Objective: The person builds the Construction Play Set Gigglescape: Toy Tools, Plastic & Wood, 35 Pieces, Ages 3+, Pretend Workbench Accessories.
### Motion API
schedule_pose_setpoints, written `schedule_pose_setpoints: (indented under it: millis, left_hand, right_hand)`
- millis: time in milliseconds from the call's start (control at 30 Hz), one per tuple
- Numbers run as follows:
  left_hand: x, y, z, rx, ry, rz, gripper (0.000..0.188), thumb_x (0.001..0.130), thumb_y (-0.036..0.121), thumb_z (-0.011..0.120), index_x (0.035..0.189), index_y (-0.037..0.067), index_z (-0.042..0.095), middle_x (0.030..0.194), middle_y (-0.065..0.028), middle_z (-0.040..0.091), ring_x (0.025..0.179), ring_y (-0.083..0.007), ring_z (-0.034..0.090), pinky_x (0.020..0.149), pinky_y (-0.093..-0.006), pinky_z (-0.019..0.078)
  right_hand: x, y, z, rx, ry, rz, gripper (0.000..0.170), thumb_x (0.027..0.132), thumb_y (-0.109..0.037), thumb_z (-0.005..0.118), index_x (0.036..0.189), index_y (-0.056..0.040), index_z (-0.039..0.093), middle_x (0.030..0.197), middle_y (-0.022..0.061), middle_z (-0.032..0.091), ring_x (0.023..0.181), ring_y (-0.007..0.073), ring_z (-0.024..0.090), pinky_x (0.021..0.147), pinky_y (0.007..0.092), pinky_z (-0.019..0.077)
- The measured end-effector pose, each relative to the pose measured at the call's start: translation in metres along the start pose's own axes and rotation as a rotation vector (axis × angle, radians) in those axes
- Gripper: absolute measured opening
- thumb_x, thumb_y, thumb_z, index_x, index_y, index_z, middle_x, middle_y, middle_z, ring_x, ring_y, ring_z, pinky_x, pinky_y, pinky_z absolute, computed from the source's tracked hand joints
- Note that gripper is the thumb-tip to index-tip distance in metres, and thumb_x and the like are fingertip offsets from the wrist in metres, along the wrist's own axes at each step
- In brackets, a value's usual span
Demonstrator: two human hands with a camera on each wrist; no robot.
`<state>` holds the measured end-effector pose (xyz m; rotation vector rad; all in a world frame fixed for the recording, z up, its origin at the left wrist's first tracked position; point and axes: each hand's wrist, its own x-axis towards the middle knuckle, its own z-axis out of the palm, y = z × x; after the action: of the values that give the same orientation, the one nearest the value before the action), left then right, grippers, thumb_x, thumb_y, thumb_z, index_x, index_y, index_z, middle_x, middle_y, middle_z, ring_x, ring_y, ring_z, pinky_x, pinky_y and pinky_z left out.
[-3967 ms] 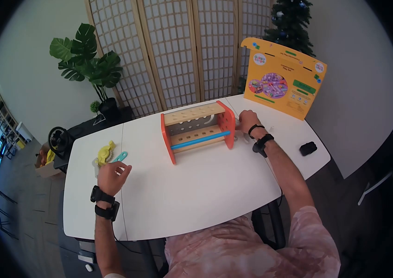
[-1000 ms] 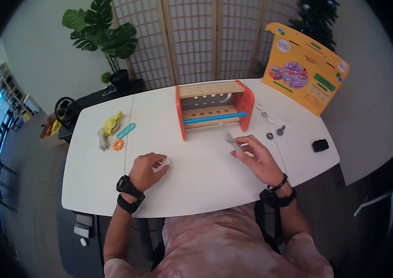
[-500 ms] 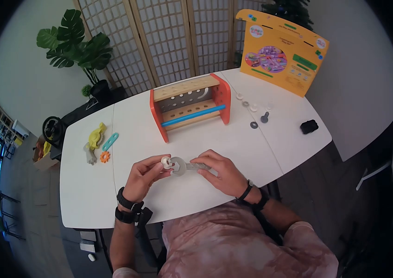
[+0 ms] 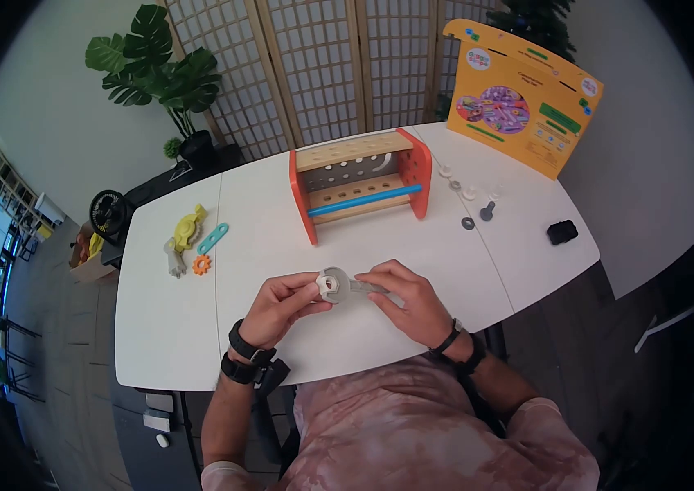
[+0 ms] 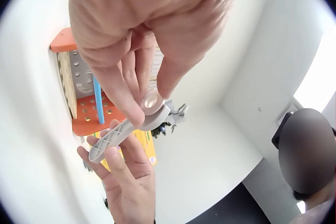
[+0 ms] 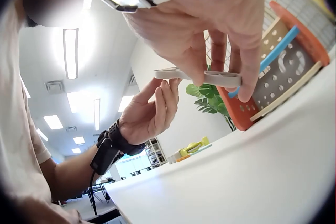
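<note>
Over the front middle of the table, my left hand (image 4: 275, 311) pinches a white toy nut (image 4: 328, 285) between thumb and fingers. My right hand (image 4: 414, 309) holds the ribbed handle of a grey toy wrench (image 5: 112, 141). The wrench's open end surrounds the nut, and both are held up off the tabletop. In the right wrist view the wrench (image 6: 220, 79) appears edge-on, its head at the left fingertips. Behind the hands stands a toy workbench (image 4: 355, 150) with red sides, perforated wooden shelves and a blue bar.
Several small nuts and a grey bolt (image 4: 487, 211) lie right of the workbench. At left are a yellow toy piece (image 4: 189, 227), a teal strip (image 4: 214, 238) and an orange gear (image 4: 201, 264). A yellow box (image 4: 519, 106) stands behind right; a black object (image 4: 561, 232) lies near the right edge.
My right hand has come from beside the workbench to the front middle with the wrench. My left hand has moved in from the left with the nut, now inside the wrench's open end.
</note>
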<state>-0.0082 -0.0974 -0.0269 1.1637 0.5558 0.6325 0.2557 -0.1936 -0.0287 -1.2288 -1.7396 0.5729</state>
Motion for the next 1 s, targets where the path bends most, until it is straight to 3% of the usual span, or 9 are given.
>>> schedule_pose_setpoints:
  millis: [100,167,200,267,400,633,733,833,1000]
  left_hand:
    - [0.005,0.002,0.007,0.028,0.019,-0.006,0.039,0.111,0.017,0.060,0.142,-0.007,0.061,0.125,-0.0166,0.074,0.111,-0.0228,0.076,0.099,-0.0347,0.0642]
    - [0.011,0.008,0.018,0.059,0.083,0.009,0.032,0.112,0.020,0.060,0.131,-0.006,0.065,0.109,-0.0137,0.077,0.094,-0.0193,0.078,0.083,-0.0306,0.0665]
    - [0.015,0.011,0.022,0.060,0.081,0.009,0.032,0.112,0.020,0.060,0.131,-0.006,0.065,0.109,-0.0137,0.077,0.094,-0.0193,0.078,0.083,-0.0306,0.0665]
    - [0.025,0.018,0.029,0.170,0.082,0.060,0.023,0.111,0.023,0.062,0.111,0.001,0.063,0.088,-0.0076,0.075,0.072,-0.0136,0.075,0.062,-0.0251,0.0606]
    - [0.057,0.019,0.040,0.340,0.127,0.179,0.025,0.109,0.026,0.067,0.097,0.007,0.056,0.073,-0.0009,0.069,0.054,-0.0087,0.066,0.046,-0.0224,0.0487]
    - [0.097,0.026,0.063,0.318,0.103,0.158,0.028,0.107,0.029,0.071,0.103,0.005,0.056,0.071,-0.0016,0.067,0.052,-0.0062,0.061,0.044,-0.0213,0.0448]
    - [0.106,0.031,0.075,0.307,0.136,0.149,0.032,0.110,0.037,0.064,0.107,0.006,0.057,0.072,-0.0022,0.065,0.054,-0.0081,0.062,0.047,-0.0240,0.0464]
    - [0.117,0.036,0.085,0.110,0.166,0.000,0.037,0.112,0.043,0.058,0.111,0.006,0.059,0.075,-0.0025,0.063,0.058,-0.0105,0.064,0.051,-0.0268,0.0488]
    - [0.171,-0.013,0.095,0.312,-0.068,0.149,0.025,0.108,0.029,0.062,0.113,0.005,0.061,0.086,-0.0038,0.066,0.076,-0.0135,0.069,0.057,-0.0290,0.0555]
  right_hand:
    - [0.001,0.001,-0.001,0.002,-0.008,-0.004,0.034,0.099,-0.001,0.069,0.132,-0.0058,0.071,0.116,0.0104,0.067,0.102,0.0267,0.071,0.090,0.0383,0.0584]
    - [0.001,0.002,-0.001,0.273,-0.066,0.137,0.033,0.100,-0.003,0.070,0.134,-0.0022,0.070,0.118,0.0092,0.068,0.105,0.0219,0.071,0.092,0.0363,0.0622]
    - [-0.001,0.006,0.001,0.271,-0.063,0.137,0.033,0.100,-0.003,0.070,0.134,-0.0022,0.070,0.118,0.0092,0.068,0.105,0.0219,0.071,0.092,0.0363,0.0622]
    - [-0.002,0.014,0.003,0.670,-0.197,0.276,0.037,0.106,-0.006,0.066,0.140,0.0044,0.062,0.125,0.0090,0.067,0.120,0.0228,0.069,0.101,0.0403,0.0630]
    - [-0.004,0.006,-0.008,0.952,-0.291,0.464,0.043,0.109,-0.010,0.063,0.147,0.0057,0.053,0.131,0.0110,0.064,0.123,0.0267,0.069,0.101,0.0452,0.0641]
    - [-0.007,0.013,-0.019,1.274,-0.260,0.456,0.047,0.113,-0.021,0.056,0.153,0.0012,0.048,0.132,0.0099,0.063,0.122,0.0289,0.070,0.096,0.0461,0.0644]
    - [-0.009,0.016,-0.026,1.338,-0.199,0.447,0.048,0.113,-0.022,0.056,0.154,0.0003,0.047,0.131,0.0090,0.064,0.120,0.0289,0.070,0.094,0.0448,0.0649]
    - [-0.011,0.023,-0.038,1.347,-0.145,0.421,0.048,0.113,-0.023,0.055,0.155,-0.0006,0.046,0.134,0.0092,0.063,0.119,0.0283,0.070,0.094,0.0445,0.0645]
    - [-0.014,0.027,-0.072,1.332,-0.011,0.232,0.049,0.113,-0.022,0.055,0.156,-0.0006,0.046,0.136,0.0128,0.063,0.116,0.0279,0.072,0.089,0.0422,0.0659]
